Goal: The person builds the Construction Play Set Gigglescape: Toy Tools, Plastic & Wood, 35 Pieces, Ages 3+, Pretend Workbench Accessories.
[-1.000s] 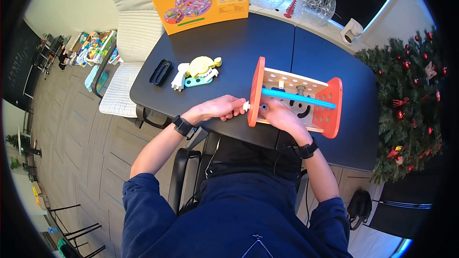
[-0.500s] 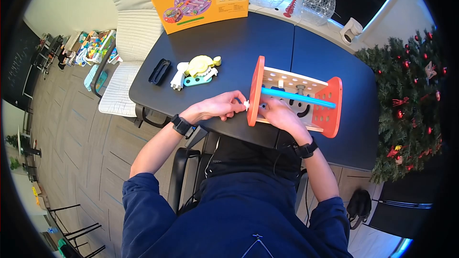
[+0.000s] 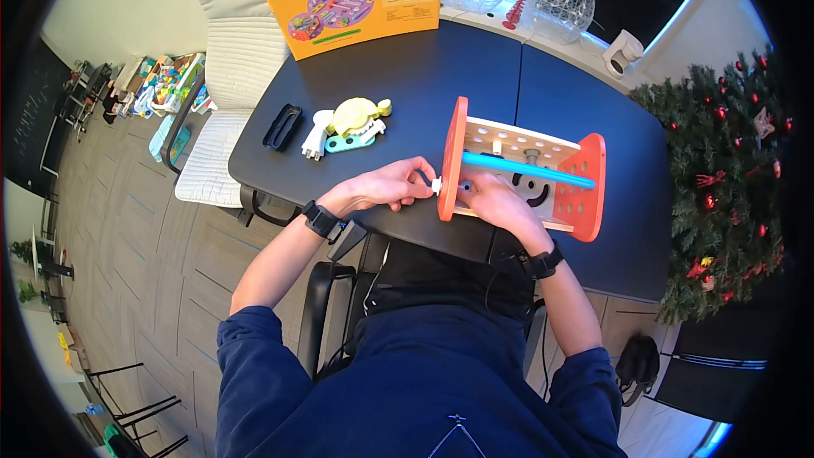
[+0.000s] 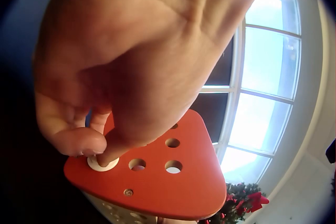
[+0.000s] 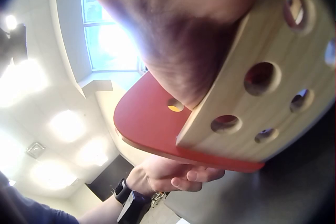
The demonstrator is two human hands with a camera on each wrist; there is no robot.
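Note:
A toy toolbox with red end panels [image 3: 590,188], holed wooden sides [image 5: 236,82] and a blue rod handle [image 3: 530,171] stands on the dark table. At its left end panel [image 4: 173,182], the left hand [image 3: 386,187] pinches a small white round piece [image 3: 437,187] between thumb and finger; in the left wrist view this piece [image 4: 103,163] lies against the panel by a row of holes. The right hand [image 3: 500,203] reaches inside the box behind the same panel, with its fingertips mostly hidden. What those fingers hold cannot be told.
Yellow, white and teal toy pieces [image 3: 356,117] lie left of the box, beside a black tray [image 3: 282,127]. An orange-yellow carton [image 3: 356,0] stands at the back edge. A white chair [image 3: 222,153] is at the left, a decorated tree [image 3: 716,195] at the right.
The left hand's fingers have shifted around the white piece, the index finger bending up into an arch. The toolbox has moved very slightly; the right hand stays inside it.

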